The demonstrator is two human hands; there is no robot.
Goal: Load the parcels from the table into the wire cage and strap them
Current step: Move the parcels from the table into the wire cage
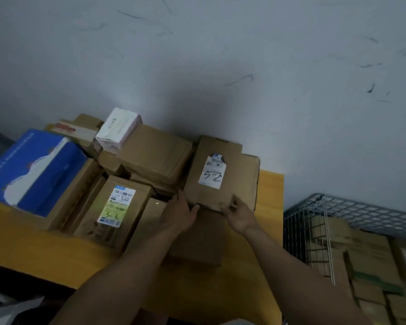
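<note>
A brown cardboard parcel (223,167) with a white label marked "5-2" lies on top of other boxes at the right end of the yellow table (271,191). My left hand (182,212) grips its near left corner, thumb against the front edge. My right hand (238,213) pinches the near right corner. The wire cage (298,233) stands to the right of the table, below its level, with several brown boxes inside.
More parcels crowd the table: a box labelled "3-3" (114,207), a blue and white carton (33,172) at the left, a white and pink pack (118,129) at the back, a flat brown box (197,240) under my hands. A grey wall rises behind.
</note>
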